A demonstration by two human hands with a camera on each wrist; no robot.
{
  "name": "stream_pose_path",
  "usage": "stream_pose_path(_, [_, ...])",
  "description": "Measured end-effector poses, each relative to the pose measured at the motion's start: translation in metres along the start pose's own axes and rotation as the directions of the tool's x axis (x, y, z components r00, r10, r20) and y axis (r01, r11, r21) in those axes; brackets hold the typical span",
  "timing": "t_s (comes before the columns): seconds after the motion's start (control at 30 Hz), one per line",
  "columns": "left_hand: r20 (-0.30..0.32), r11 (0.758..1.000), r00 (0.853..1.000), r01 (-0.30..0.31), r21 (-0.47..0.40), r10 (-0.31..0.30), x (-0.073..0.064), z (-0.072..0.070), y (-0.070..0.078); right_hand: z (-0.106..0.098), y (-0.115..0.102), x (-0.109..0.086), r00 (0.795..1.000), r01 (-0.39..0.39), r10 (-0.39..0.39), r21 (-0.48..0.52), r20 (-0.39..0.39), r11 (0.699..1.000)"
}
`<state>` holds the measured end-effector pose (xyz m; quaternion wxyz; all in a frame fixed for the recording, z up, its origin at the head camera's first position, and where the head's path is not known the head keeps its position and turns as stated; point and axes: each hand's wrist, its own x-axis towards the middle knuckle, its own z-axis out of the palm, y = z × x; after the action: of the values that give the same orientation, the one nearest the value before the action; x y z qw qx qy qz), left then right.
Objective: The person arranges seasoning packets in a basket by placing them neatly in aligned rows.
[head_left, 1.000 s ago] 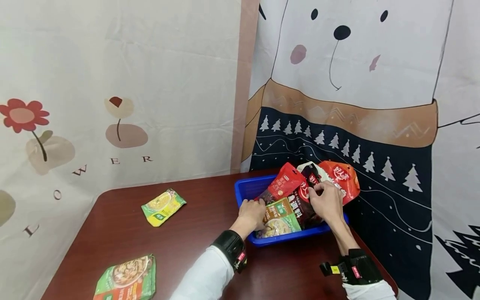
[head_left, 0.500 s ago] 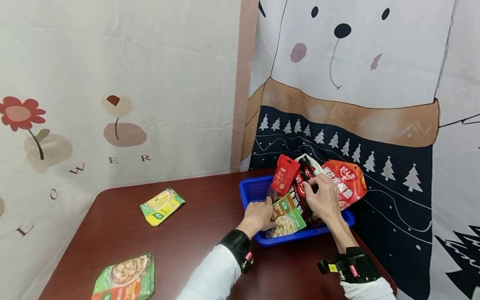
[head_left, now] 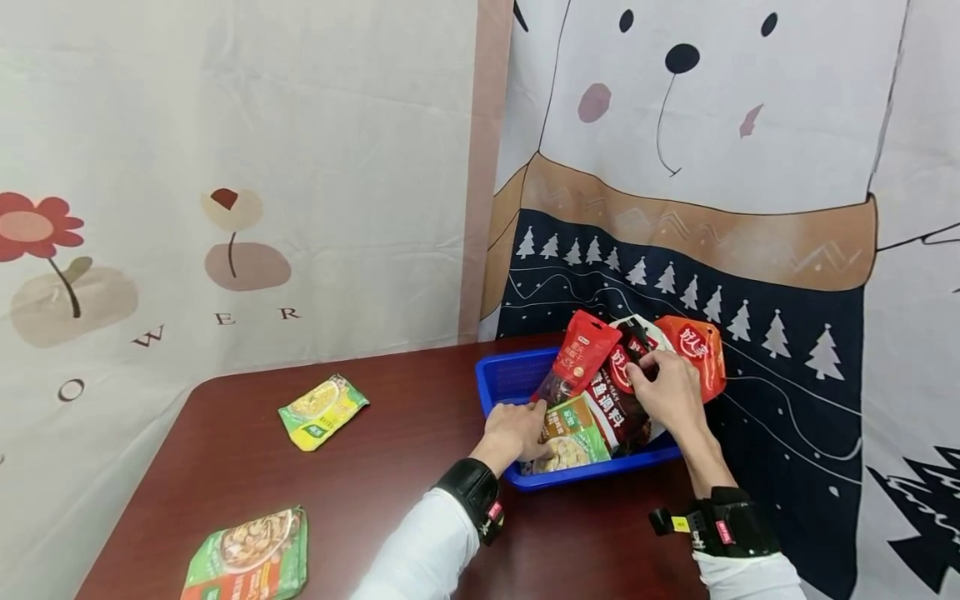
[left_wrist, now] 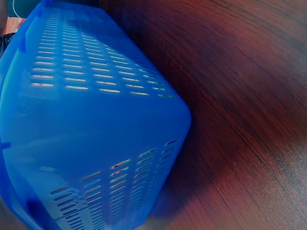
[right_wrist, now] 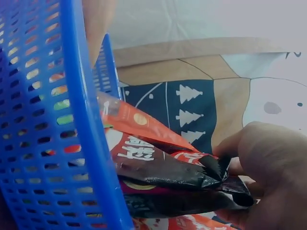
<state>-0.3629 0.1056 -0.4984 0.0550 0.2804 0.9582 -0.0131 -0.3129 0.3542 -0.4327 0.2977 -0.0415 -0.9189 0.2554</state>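
Observation:
A blue plastic basket (head_left: 495, 363) stands at the table's back right, filled with food packets. My right hand (head_left: 670, 390) pinches the top end of a dark seasoning packet (right_wrist: 158, 167), bunched between thumb and fingers in the right wrist view. My left hand (head_left: 513, 433) reaches over the basket's left rim beside a green and brown food packet (head_left: 572, 435); its fingertips are hidden, so its hold cannot be told. A red packet (head_left: 585, 352) leans behind these. An orange-red pouch (head_left: 708, 367) sticks out past the right hand. The left wrist view shows the basket's outer wall (left_wrist: 86, 120).
A yellow-green packet (head_left: 322, 412) lies on the dark red table (head_left: 405, 433) to the left. Nearer the front lies a larger green and orange packet (head_left: 247, 554). Printed cloth (head_left: 360, 167) hangs behind the table.
The basket and left hand shift right, then the basket slides slightly back. My right hand moves a little right with the dark packet. The red packet tips upright, then leans right again.

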Motion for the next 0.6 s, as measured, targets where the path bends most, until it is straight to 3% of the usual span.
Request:
stream_pose_path(0.17, [-0.006,1.0,1.0,-0.015,0.01,0.015,0.001,0.001,-0.001,-0.003,0.003,-0.002,0.998,-0.057,0.058,-0.018,0.016,0.998])
stream_pose_path(0.3, [-0.011,1.0,1.0,-0.027,0.016,0.027,0.002,0.0,-0.003,-0.003,0.006,-0.003,0.997,-0.067,0.066,-0.018,-0.034,0.998])
stream_pose_path(0.43, [-0.007,0.999,0.999,-0.036,0.023,0.036,0.003,0.0,-0.004,0.003,0.009,-0.006,0.988,-0.01,0.005,-0.034,-0.153,0.999])
stream_pose_path(0.53, [-0.008,0.999,0.999,-0.042,0.024,0.042,0.003,0.001,-0.005,0.009,0.004,-0.011,0.941,0.116,-0.124,-0.043,-0.316,0.992])
stream_pose_path(0.6, [-0.009,0.999,0.999,-0.043,0.025,0.043,0.004,0.001,-0.005,0.011,-0.005,-0.016,0.937,0.158,-0.168,-0.056,-0.305,0.986])
